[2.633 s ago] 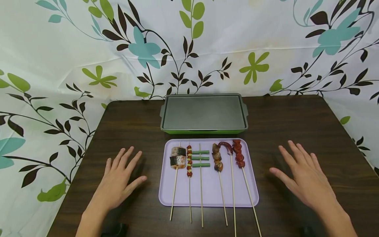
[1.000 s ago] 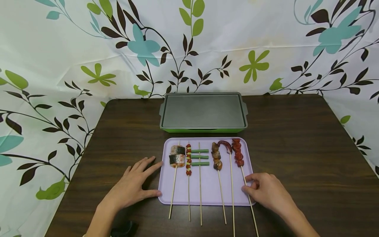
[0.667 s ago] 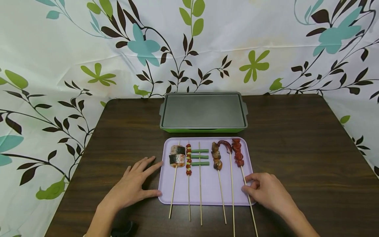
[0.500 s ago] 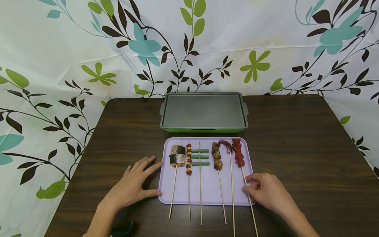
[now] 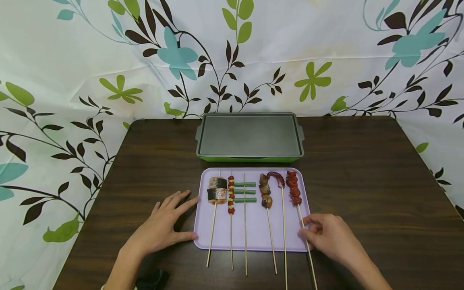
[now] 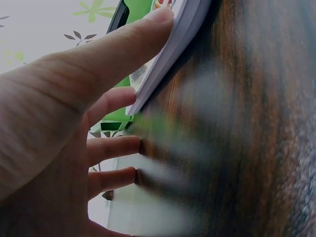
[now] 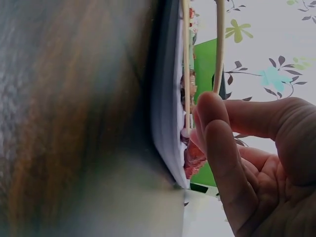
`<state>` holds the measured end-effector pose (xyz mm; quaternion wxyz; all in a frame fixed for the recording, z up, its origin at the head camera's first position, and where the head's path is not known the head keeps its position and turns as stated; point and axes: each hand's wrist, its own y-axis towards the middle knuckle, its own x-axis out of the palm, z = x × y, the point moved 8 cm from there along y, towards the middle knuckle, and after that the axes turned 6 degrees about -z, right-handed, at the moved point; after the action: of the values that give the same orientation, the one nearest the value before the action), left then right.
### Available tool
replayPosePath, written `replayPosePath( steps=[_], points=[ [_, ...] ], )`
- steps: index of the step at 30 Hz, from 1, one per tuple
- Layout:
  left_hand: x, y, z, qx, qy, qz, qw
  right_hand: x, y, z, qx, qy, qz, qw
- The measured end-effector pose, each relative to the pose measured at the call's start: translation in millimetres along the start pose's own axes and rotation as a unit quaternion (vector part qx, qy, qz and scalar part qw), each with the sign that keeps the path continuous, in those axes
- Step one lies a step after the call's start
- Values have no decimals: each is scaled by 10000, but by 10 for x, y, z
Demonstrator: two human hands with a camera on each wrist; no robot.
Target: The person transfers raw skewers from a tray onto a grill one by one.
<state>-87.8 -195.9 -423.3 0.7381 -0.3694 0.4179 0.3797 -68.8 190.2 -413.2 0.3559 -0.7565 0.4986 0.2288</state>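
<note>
In the head view my right hand [image 5: 330, 237] pinches the stick of a skewer with red meat chunks [image 5: 293, 189], at the right side of a lilac tray [image 5: 259, 237]. The right wrist view shows the bamboo stick [image 7: 219, 44] between thumb and fingertips, raised off the tray at the grip. My left hand [image 5: 159, 227] lies with spread fingers at the tray's left edge, thumb and index fingertip touching it. Also on the tray lie a tentacle skewer [image 5: 276, 178], a browned chunk skewer [image 5: 265, 191], a green-stalk skewer [image 5: 246, 192], a small red-and-green skewer [image 5: 231, 197] and a fish-piece skewer [image 5: 217, 191].
Behind the tray stands a green electric griddle with a flat grey plate [image 5: 250, 135]. Most stick ends overhang the tray's near edge. The dark wooden table [image 5: 380, 181] meets a patterned cloth [image 5: 275, 40] at the back. A black object [image 5: 152, 280] lies below my left wrist.
Both hands have moved inward from the table's sides to the tray. My right hand has taken hold of the red meat skewer, which has shifted slightly right in the last half second.
</note>
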Motion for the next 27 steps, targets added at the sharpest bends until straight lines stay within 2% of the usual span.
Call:
replayPosePath(
  steps=[11, 16, 21, 27],
  points=[
    [-23, 18, 35, 123, -32, 38, 9999, -107, -153, -167, -445, 339, -72, 9984],
    [-4, 23, 26, 110, -45, -1, 9999, -263, -167, -277, -655, 431, 151, 9968],
    [-3, 16, 23, 129, -80, 28, 9999, -467, -46, -329, -731, 317, 528, 9954],
    [-14, 13, 42, 143, -174, 11, 9997, -648, 265, -312, -660, 372, 722, 9945]
  ],
)
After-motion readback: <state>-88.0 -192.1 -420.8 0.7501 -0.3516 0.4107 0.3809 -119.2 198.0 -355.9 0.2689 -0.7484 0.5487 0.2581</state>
